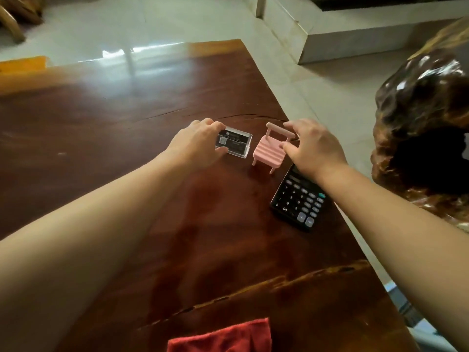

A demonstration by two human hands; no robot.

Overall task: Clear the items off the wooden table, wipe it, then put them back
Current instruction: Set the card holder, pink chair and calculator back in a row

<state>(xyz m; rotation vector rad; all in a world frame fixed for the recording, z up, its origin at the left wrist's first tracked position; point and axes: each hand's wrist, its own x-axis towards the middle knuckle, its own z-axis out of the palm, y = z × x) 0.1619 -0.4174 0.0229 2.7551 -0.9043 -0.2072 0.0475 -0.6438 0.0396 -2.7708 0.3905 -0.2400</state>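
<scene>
Both hands are out over the wooden tabletop (127,138); the left hand (196,146) has its grip closed around a clear card holder (237,144), thumb on the near edge and fingers over the far one; the right hand (313,148) pinches the back rail of a small pink chair (270,151) that stands just beside the holder; a black calculator (299,199) lies flat near the right edge, partly under the right wrist; a red cloth (223,336) waits at the near edge. Whether these things are being lifted off or set back I cannot tell; the glossy surface gives no sure sign of wiping.
</scene>
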